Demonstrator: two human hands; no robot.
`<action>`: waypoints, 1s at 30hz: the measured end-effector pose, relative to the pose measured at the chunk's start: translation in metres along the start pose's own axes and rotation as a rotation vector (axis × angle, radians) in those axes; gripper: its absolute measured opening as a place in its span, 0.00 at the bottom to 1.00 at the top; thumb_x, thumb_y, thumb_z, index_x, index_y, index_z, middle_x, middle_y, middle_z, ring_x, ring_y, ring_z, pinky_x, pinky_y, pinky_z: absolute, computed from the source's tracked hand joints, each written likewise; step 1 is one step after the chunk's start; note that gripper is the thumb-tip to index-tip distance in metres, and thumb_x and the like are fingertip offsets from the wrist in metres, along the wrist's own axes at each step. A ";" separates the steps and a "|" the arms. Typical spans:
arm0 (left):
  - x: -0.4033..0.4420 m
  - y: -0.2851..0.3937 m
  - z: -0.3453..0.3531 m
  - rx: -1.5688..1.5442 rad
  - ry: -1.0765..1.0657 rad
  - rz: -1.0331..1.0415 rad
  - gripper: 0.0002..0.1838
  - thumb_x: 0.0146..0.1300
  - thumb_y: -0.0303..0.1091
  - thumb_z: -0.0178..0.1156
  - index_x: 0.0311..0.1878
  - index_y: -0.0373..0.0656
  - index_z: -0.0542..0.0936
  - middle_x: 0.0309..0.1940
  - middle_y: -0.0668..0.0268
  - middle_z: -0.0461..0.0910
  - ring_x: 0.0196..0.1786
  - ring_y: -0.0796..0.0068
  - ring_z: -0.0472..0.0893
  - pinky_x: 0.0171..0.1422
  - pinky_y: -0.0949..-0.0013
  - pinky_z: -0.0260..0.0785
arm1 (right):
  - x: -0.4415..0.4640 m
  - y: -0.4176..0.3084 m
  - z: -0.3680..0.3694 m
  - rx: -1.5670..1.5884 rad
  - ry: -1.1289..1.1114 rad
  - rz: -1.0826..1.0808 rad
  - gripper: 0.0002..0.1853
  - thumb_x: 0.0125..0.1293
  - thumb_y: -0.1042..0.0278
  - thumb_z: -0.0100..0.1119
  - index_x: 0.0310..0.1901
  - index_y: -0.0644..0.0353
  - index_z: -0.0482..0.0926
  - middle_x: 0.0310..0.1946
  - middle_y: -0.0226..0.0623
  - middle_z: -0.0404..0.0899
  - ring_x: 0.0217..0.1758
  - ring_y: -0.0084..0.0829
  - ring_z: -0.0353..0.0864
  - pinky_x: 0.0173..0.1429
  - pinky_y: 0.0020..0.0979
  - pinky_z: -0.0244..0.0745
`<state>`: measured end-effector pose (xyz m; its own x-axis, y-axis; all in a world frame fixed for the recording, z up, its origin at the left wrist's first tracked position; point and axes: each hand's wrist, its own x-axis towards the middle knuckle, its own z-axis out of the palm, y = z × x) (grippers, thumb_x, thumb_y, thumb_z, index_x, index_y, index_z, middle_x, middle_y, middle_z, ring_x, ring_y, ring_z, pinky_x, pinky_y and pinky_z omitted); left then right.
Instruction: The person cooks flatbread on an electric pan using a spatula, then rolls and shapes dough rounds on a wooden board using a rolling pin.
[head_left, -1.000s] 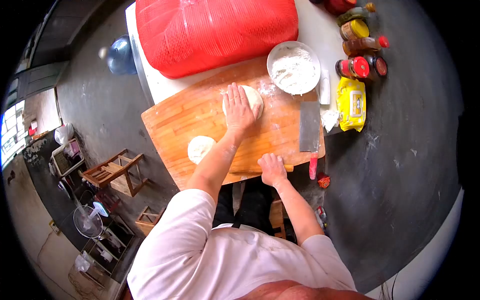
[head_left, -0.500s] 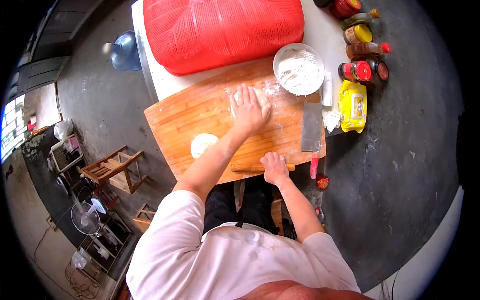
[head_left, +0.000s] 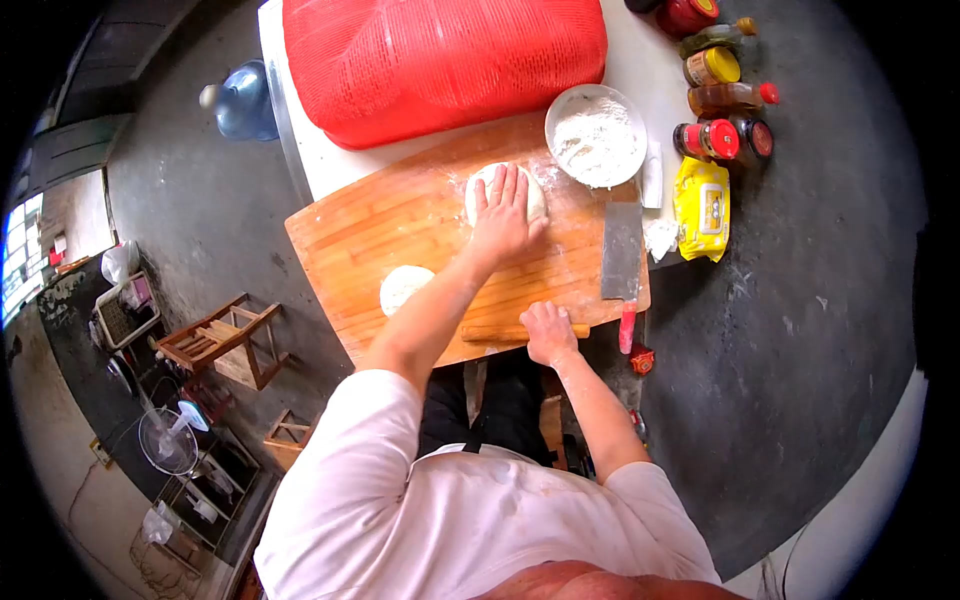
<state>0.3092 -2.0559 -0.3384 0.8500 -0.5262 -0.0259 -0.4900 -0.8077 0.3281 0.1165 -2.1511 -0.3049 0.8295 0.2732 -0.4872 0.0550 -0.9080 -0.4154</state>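
Observation:
My left hand (head_left: 503, 220) lies flat with fingers stretched out on a round of white dough (head_left: 478, 198), on the far part of the wooden board (head_left: 340, 240). The palm and fingers hide much of the dough. Near the board's front edge, my right hand (head_left: 549, 331) is closed around a wooden rolling pin (head_left: 492, 333), whose ends show on either side of the fist. A second dough round (head_left: 402, 287) rests on the board, left of my left forearm and partly hidden by it.
A flour bowl (head_left: 598, 138) and a cleaver (head_left: 622, 250) are at the board's right side. Behind stands a large red mesh cover (head_left: 440, 70). Several jars and bottles (head_left: 712, 140) and a yellow wipes pack (head_left: 703, 210) line the right table edge.
My left hand has turned and shifted slightly to the right on the dough, and more of the dough's left side shows. My right hand stays on the rolling pin.

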 end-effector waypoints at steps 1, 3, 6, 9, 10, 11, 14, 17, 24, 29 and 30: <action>0.008 -0.005 -0.006 -0.226 -0.138 -0.100 0.33 0.55 0.54 0.49 0.59 0.40 0.66 0.65 0.53 0.55 0.69 0.57 0.51 0.68 0.43 0.37 | 0.001 0.000 0.001 -0.031 0.007 -0.003 0.10 0.50 0.71 0.51 0.36 0.51 0.72 0.38 0.33 0.67 0.47 0.37 0.65 0.49 0.40 0.60; 0.015 -0.017 -0.020 -0.454 -0.289 -0.195 0.29 0.56 0.52 0.49 0.57 0.42 0.69 0.64 0.53 0.57 0.68 0.56 0.53 0.67 0.42 0.39 | -0.001 0.001 0.004 -0.054 0.010 0.004 0.10 0.50 0.71 0.51 0.36 0.51 0.72 0.38 0.33 0.67 0.47 0.37 0.65 0.49 0.40 0.60; 0.019 -0.035 -0.043 -0.354 -0.093 -0.297 0.26 0.57 0.47 0.51 0.56 0.43 0.70 0.62 0.58 0.63 0.67 0.59 0.57 0.68 0.46 0.42 | -0.001 0.000 0.002 -0.016 0.042 -0.001 0.10 0.50 0.71 0.51 0.36 0.51 0.71 0.38 0.33 0.67 0.47 0.36 0.66 0.49 0.40 0.60; 0.028 -0.011 -0.037 0.006 -0.038 0.144 0.31 0.57 0.49 0.51 0.61 0.42 0.65 0.65 0.58 0.57 0.69 0.61 0.52 0.71 0.53 0.40 | 0.000 0.000 0.004 -0.026 0.034 0.006 0.10 0.50 0.71 0.51 0.36 0.51 0.71 0.38 0.33 0.67 0.46 0.36 0.66 0.49 0.39 0.60; 0.027 0.000 -0.035 0.049 -0.118 0.268 0.36 0.58 0.52 0.49 0.64 0.37 0.59 0.66 0.57 0.56 0.70 0.61 0.50 0.72 0.54 0.37 | 0.000 -0.001 0.004 -0.028 0.035 0.006 0.10 0.50 0.71 0.51 0.36 0.51 0.71 0.38 0.33 0.67 0.46 0.36 0.66 0.49 0.39 0.60; 0.022 0.005 -0.029 0.048 -0.115 0.267 0.36 0.58 0.52 0.49 0.64 0.37 0.59 0.66 0.57 0.56 0.70 0.61 0.50 0.72 0.54 0.37 | -0.001 -0.001 0.004 -0.020 0.038 0.009 0.10 0.50 0.71 0.51 0.36 0.51 0.71 0.38 0.33 0.67 0.46 0.36 0.66 0.49 0.39 0.60; -0.001 0.000 0.003 -0.009 -0.165 0.349 0.40 0.57 0.56 0.48 0.64 0.32 0.57 0.66 0.52 0.53 0.71 0.59 0.48 0.72 0.52 0.35 | -0.001 0.000 0.004 -0.010 0.049 0.003 0.10 0.50 0.72 0.50 0.36 0.51 0.71 0.38 0.33 0.67 0.47 0.37 0.66 0.49 0.39 0.61; -0.014 0.009 0.006 0.024 -0.109 0.236 0.41 0.56 0.57 0.48 0.64 0.32 0.57 0.66 0.52 0.53 0.71 0.59 0.47 0.72 0.52 0.35 | 0.000 0.002 0.008 0.017 0.072 -0.008 0.09 0.50 0.72 0.51 0.35 0.51 0.71 0.38 0.34 0.67 0.47 0.37 0.66 0.49 0.40 0.61; -0.004 0.010 0.013 -0.221 -0.125 0.069 0.37 0.58 0.55 0.46 0.63 0.37 0.60 0.66 0.51 0.53 0.70 0.56 0.48 0.71 0.50 0.36 | -0.001 0.000 0.003 0.011 0.073 -0.006 0.10 0.49 0.73 0.51 0.36 0.51 0.72 0.38 0.34 0.68 0.47 0.37 0.66 0.50 0.40 0.61; -0.047 -0.040 -0.046 -0.490 0.216 -0.268 0.24 0.58 0.38 0.53 0.56 0.35 0.68 0.53 0.48 0.69 0.58 0.54 0.67 0.63 0.60 0.56 | -0.001 0.002 0.007 0.024 0.053 -0.008 0.11 0.48 0.73 0.52 0.36 0.51 0.71 0.39 0.34 0.68 0.48 0.38 0.66 0.51 0.40 0.61; -0.061 -0.054 -0.043 -0.485 0.252 -0.402 0.22 0.57 0.36 0.54 0.54 0.35 0.70 0.49 0.50 0.73 0.53 0.56 0.72 0.60 0.62 0.61 | 0.001 0.001 0.006 0.022 0.045 -0.001 0.12 0.47 0.73 0.52 0.36 0.51 0.71 0.39 0.34 0.68 0.48 0.38 0.66 0.51 0.40 0.60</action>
<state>0.2919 -1.9688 -0.3137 0.9959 -0.0838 -0.0329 -0.0338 -0.6861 0.7267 0.1140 -2.1499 -0.3102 0.8534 0.2595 -0.4521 0.0445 -0.9004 -0.4328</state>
